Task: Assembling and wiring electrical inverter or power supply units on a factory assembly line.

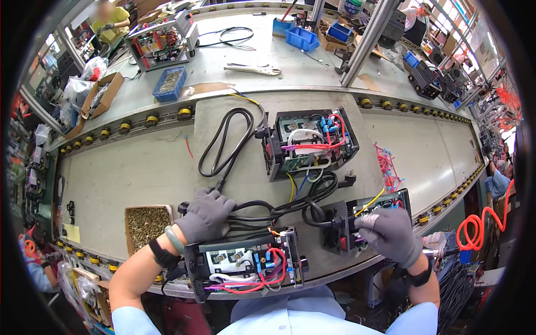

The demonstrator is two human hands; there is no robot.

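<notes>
Electrical unit [245, 262] with bare inside stands directly before my body, at the near edge of a grey board [254, 178]. My left hand [205, 216], in a grey glove, lies over black cables [277, 211] along the far side of this unit, fingers bent downward; I cannot tell if they grip something. My right hand [392, 237], gloved also, is well apart from the left, its fingers curled beside another unit [349, 219]; if it pinches some part, I cannot tell. Farther on the board is unit number 3 [312, 139], with a looped black cord [240, 146] at its left. Red wires [387, 166] with blue ends lie near the board's right edge. Beyond my left wrist there is a carton [127, 230] filled with small screws [149, 229], and farther left a yellow paper [71, 233]. On the bench behind lie locking pliers [254, 69] and 1 blue tray [158, 96] of small parts. At the top, a white tub [352, 6] carries blue printed characters.
</notes>
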